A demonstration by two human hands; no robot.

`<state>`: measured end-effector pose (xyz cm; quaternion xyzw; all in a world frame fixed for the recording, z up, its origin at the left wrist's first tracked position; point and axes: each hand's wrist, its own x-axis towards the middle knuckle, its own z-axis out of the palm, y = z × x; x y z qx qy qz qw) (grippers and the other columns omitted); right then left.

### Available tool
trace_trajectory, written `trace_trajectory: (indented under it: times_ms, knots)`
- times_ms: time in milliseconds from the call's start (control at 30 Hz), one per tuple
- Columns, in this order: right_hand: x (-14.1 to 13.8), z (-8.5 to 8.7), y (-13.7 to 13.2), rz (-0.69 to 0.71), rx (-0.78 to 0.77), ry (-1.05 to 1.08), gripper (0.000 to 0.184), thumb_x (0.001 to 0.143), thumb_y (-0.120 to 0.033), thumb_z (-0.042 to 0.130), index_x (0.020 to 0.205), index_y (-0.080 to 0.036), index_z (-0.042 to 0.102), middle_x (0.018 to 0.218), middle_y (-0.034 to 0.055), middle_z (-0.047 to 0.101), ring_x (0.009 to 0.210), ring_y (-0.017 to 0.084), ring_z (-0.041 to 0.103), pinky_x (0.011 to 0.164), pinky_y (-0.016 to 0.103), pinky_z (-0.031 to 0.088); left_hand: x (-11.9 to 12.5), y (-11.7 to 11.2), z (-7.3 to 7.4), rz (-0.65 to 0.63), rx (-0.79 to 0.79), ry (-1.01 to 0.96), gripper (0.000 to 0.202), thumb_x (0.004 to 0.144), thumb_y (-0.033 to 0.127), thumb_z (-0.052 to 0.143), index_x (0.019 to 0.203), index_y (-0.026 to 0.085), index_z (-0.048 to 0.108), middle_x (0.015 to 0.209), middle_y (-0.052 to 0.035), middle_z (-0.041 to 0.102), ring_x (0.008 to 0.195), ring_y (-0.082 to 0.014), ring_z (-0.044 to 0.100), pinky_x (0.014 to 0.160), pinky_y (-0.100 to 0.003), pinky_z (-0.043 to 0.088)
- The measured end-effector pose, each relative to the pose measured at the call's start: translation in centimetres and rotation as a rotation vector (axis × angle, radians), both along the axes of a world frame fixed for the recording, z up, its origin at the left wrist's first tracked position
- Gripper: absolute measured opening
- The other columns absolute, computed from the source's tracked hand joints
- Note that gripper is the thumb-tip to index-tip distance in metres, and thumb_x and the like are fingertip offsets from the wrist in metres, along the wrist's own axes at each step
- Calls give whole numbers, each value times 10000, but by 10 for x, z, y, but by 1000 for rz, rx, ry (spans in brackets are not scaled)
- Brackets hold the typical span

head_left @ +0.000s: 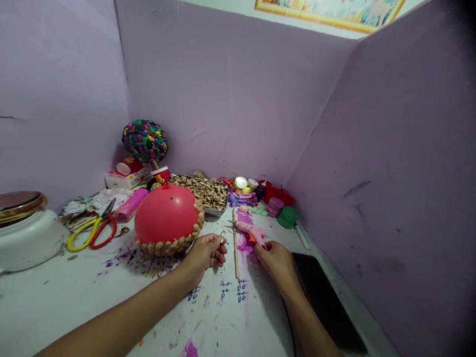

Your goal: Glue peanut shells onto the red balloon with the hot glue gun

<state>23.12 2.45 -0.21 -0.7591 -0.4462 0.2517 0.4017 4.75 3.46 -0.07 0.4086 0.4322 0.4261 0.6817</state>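
My left hand (pixel 205 254) is closed in a pinch on a small pale shell piece (pixel 222 235), held just right of a red balloon (pixel 166 214). The balloon lies on the white table and has rows of tan shells (pixel 174 244) stuck around its lower edge. My right hand (pixel 274 259) grips a pink glue gun (pixel 250 231), whose nozzle points left toward the shell piece. A thin wooden stick (pixel 235 245) lies on the table between my two hands.
A metal tray of shells (pixel 207 191) stands behind the balloon. Scissors with yellow and red handles (pixel 93 231), a pink tube (pixel 130 205) and a white bowl (pixel 26 235) are at the left. Small pots and clay bits (pixel 269 201) crowd the back corner. A black phone (pixel 323 297) lies at right. Purple walls enclose the table.
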Motion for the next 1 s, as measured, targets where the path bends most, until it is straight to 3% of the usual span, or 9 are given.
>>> trace_trajectory:
  times_ms: [200, 333, 500, 600, 667, 867, 1000]
  knots:
    - [-12, 3, -7, 101, 78, 502, 143, 607, -313, 574, 673, -201, 514, 547, -31, 512, 491, 129, 520, 498, 262, 464, -11, 11, 3, -7, -130, -158, 132, 836, 213, 446, 805, 128, 543, 614, 13, 524, 424, -45, 463, 427, -162, 356]
    - [-29, 9, -18, 187, 133, 654, 233, 568, -280, 661, 741, -180, 542, 569, -44, 507, 470, 96, 463, 478, 241, 459, -14, 12, 1, -29, -202, -202, 140, 822, 202, 488, 783, 103, 579, 589, 11, 525, 405, -36, 460, 406, -149, 350]
    - [-34, 15, -22, 248, 194, 640, 403, 605, -334, 702, 952, -162, 588, 561, -38, 522, 458, 81, 388, 376, 172, 259, -15, 13, 0, -9, -275, -243, 157, 819, 194, 501, 724, 104, 587, 557, 21, 511, 396, -33, 460, 404, -146, 358]
    - [-27, 17, -22, 347, 206, 639, 387, 720, -435, 592, 990, -158, 585, 532, -33, 492, 455, 84, 334, 390, 186, 201, -16, 15, 0, 22, -312, -264, 157, 823, 202, 499, 730, 109, 585, 552, 29, 505, 396, -35, 461, 408, -151, 367]
    - [-21, 18, -23, 394, 191, 604, 358, 774, -462, 522, 957, -162, 587, 523, -32, 477, 459, 87, 314, 406, 198, 201, -16, 16, 0, 39, -331, -275, 150, 823, 213, 505, 741, 113, 583, 548, 33, 505, 397, -37, 459, 409, -153, 368]
    - [-7, 27, -26, 578, 192, 428, 219, 738, -401, 592, 796, -191, 578, 562, -35, 493, 494, 93, 343, 460, 215, 262, -15, 17, 1, 87, -369, -284, 142, 815, 224, 522, 722, 123, 560, 540, 38, 500, 390, -33, 446, 402, -147, 360]
    - [-6, 30, -27, 624, 179, 346, 227, 737, -405, 581, 813, -191, 580, 563, -42, 466, 524, 104, 381, 492, 222, 308, -16, 17, 0, 82, -354, -279, 144, 820, 231, 514, 731, 125, 554, 536, 43, 484, 389, -30, 438, 409, -147, 364]
